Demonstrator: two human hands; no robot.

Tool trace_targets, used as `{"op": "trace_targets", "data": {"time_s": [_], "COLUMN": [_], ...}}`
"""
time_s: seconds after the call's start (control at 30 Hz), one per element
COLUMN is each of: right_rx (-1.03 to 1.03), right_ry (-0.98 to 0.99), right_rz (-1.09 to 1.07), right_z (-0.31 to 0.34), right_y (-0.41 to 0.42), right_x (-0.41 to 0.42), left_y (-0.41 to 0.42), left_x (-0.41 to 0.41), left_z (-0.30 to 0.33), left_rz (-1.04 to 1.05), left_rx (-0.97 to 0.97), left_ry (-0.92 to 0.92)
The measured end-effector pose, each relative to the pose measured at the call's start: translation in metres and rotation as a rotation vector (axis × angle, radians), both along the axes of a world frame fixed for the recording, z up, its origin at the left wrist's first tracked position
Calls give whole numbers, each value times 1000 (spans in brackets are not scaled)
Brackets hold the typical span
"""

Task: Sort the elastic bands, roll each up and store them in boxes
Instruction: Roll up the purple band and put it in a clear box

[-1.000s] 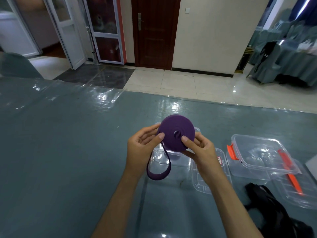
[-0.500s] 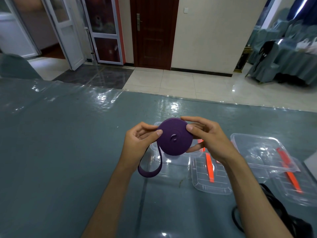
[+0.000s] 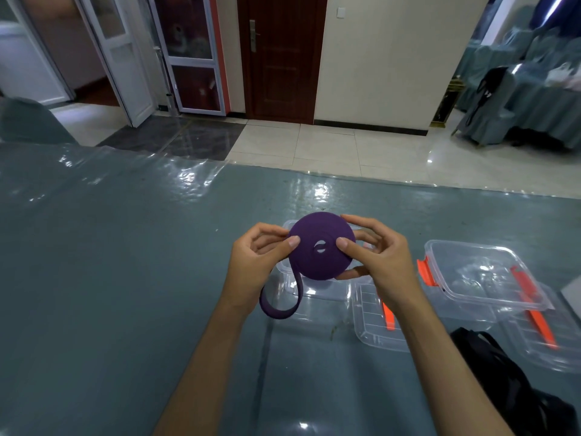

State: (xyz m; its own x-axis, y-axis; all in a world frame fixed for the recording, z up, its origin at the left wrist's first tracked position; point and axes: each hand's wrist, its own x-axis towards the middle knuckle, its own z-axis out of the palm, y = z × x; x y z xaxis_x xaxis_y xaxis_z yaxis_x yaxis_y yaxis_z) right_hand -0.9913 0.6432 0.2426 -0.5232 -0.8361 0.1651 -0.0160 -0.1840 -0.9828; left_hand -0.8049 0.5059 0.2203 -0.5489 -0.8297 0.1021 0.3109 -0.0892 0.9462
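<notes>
the left hand (image 3: 257,265) pinches the rim of the flat, tightly coiled purple elastic band roll (image 3: 320,246), thumb on the near face and fingers curled behind. below it the loose purple tail loop (image 3: 281,305) hangs free over the grey-blue table under clear plastic film (image 3: 125,278). if this thumb slips while the tail is unwound, the outer turns will likely spring loose and the coil could telescope. the roll sits in the air between both hands, above an open clear plastic box (image 3: 314,291). the right hand (image 3: 377,259) grips the other side, thumb pressed near the small centre hole, fingers wrapped over top and back; too hard a squeeze there could push the core out.

room is widest to the left, bare table well apart from anything. to the right it crowds: a clear lid with an orange clip (image 3: 377,325), another clear box with orange latches (image 3: 481,278), and a black band heap (image 3: 509,382) near the forearm that a swing might snag.
</notes>
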Motion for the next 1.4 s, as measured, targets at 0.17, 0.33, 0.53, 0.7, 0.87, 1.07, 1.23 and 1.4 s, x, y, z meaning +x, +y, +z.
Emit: {"op": "trace_targets", "data": {"time_s": [0.17, 0.33, 0.53, 0.7, 0.87, 1.07, 1.23, 1.4], "right_rx": [-80, -131, -37, 111, 98, 45, 4, -19], "right_ry": [-60, -137, -102, -12, -130, -191, -314, -341], "right_rz": [-82, -157, -111, -52, -12, -151, -286, -363], "right_z": [-8, -17, -25, -28, -37, -55, -68, -71], "right_y": [-1, -6, -2, 2, 4, 1, -5, -16], "right_x": [9, 21, 22, 9, 5, 10, 12, 17], "left_y": [2, 11, 12, 7, 9, 17, 28, 35], "left_x": [0, -4, -7, -8, -13, -21, -29, -48], "left_z": [-2, -9, -17, -21, -26, -45, -60, -68], "left_rz": [-13, -1, 66, 38, 16, 117, 186, 267], "left_rx": [15, 90, 76, 106, 70, 45, 72, 104], "left_ry": [37, 105, 69, 32, 6, -51, -50, -64]}}
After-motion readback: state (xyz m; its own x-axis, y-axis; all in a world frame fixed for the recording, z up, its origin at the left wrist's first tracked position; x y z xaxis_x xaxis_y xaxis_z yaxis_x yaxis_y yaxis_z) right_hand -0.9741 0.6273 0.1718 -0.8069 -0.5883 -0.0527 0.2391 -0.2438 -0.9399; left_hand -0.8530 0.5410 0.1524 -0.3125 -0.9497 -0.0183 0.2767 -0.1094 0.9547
